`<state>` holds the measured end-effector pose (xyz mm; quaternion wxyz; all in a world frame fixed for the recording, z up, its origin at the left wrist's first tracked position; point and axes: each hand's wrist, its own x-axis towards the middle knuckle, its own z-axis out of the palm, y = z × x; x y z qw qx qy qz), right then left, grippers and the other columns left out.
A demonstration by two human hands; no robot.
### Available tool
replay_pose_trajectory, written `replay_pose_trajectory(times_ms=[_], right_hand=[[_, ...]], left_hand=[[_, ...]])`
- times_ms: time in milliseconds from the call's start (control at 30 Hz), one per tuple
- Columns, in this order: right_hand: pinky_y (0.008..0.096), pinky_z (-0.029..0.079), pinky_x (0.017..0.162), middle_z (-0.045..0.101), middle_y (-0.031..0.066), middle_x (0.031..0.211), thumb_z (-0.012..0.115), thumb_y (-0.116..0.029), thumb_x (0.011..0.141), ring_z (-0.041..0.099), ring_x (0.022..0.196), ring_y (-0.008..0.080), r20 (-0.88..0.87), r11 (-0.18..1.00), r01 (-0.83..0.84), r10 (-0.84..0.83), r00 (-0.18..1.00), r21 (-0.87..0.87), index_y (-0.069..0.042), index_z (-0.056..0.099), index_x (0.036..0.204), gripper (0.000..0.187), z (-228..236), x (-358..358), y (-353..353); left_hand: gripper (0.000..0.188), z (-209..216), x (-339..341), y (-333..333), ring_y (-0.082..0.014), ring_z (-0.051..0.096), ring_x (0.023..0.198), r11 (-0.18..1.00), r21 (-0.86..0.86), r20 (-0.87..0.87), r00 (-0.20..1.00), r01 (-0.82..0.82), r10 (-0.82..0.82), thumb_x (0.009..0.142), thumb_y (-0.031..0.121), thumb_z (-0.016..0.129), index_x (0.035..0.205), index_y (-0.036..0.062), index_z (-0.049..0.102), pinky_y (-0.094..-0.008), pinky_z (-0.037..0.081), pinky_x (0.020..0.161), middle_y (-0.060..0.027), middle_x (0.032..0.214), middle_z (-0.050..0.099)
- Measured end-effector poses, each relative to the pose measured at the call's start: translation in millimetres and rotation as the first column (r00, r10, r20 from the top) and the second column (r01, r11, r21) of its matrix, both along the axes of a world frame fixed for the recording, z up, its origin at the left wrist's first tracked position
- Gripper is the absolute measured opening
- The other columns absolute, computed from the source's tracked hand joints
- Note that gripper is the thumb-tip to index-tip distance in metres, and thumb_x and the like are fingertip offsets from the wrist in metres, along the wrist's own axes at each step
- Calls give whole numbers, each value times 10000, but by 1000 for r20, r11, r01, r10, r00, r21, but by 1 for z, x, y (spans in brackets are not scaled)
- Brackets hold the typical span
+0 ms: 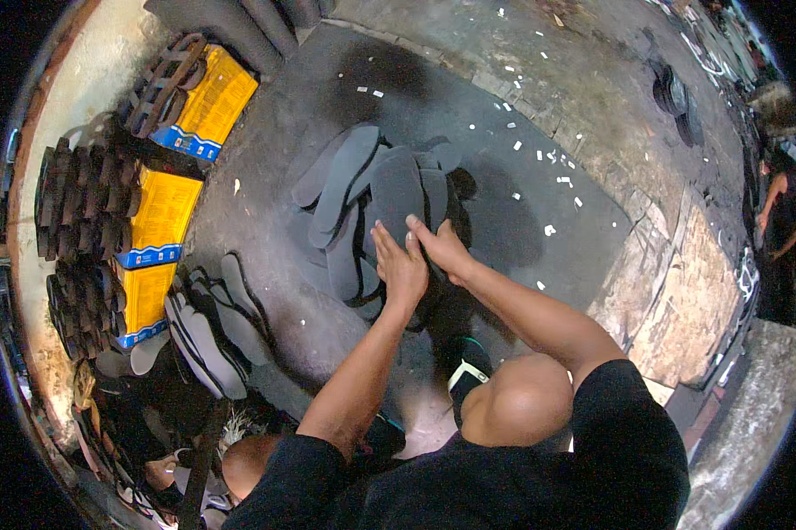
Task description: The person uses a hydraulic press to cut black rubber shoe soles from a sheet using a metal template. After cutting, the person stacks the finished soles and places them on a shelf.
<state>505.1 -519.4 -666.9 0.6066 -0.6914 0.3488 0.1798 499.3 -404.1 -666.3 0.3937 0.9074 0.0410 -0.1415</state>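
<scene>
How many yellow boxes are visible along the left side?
3. The upper yellow box sits by the top-left dark racks, the middle box below it, the lowest box beside the fanned grey soles. Others may hide under the racks.

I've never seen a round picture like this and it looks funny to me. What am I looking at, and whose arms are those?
The picture comes from a small camera worn on a person's head, looking down. Its lens sees very wide, so the picture is round and straight lines bend near the edge.

The two bare arms coming up from the bottom belong to that person. The left hand and the right hand are close together, pressed on a pile of dark grey shoe soles lying fanned out on a dark mat on the floor. I can't tell whether the fingers grip a sole or just rest on it.

To the left lie more soles in a row, and yellow boxes with dark pieces stacked beside them. Little white scraps are scattered about. Another person stands far off at the right edge.
</scene>
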Motion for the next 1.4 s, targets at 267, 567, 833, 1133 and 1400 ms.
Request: replay_pose_trajectory(times_ms=[267,567,833,1133,1400], right_hand=[[446,485,1077,584,279,1392,875,-453,775,600,1277,371,110,973,60,-86,990,221,139,448,1431,982,31,-29,-3],[442,508,1038,640,189,1321,898,-304,773,638,1189,306,139,933,-57,7,990,356,52,485,1420,846,71,-108,-86],[442,547,1002,650,166,1326,890,-278,798,669,1156,303,-121,866,282,-255,959,414,-1,516,1400,762,7,-174,-103],[427,540,1017,687,140,1276,864,-226,826,673,1164,281,93,816,136,-226,970,561,5,522,1409,714,45,-217,-97],[473,473,1085,581,256,1391,941,-377,723,581,1292,356,-40,960,254,-251,967,115,107,368,1470,1059,10,-271,-139]], left_hand=[[646,22,-11,37,-370,521,1389,932,-329,-87,978,151,-189,1085,369,412,1629,58,254,-399,411,1133,-239,1568,456],[461,51,31,27,-284,617,1056,935,-354,386,913,13,133,938,280,771,1235,-16,578,-389,499,923,-171,1173,636],[615,-8,-41,9,-415,432,1362,843,397,298,818,362,-492,934,350,720,1441,74,507,-568,342,1118,-214,1488,464],[702,38,6,-33,-413,467,1330,713,371,-121,792,595,-599,799,510,831,1337,95,655,-587,360,1074,-194,1366,584],[430,58,104,0,-310,700,1062,920,-277,300,935,277,-191,893,195,788,1232,-1,609,-372,509,931,-211,1151,718]])
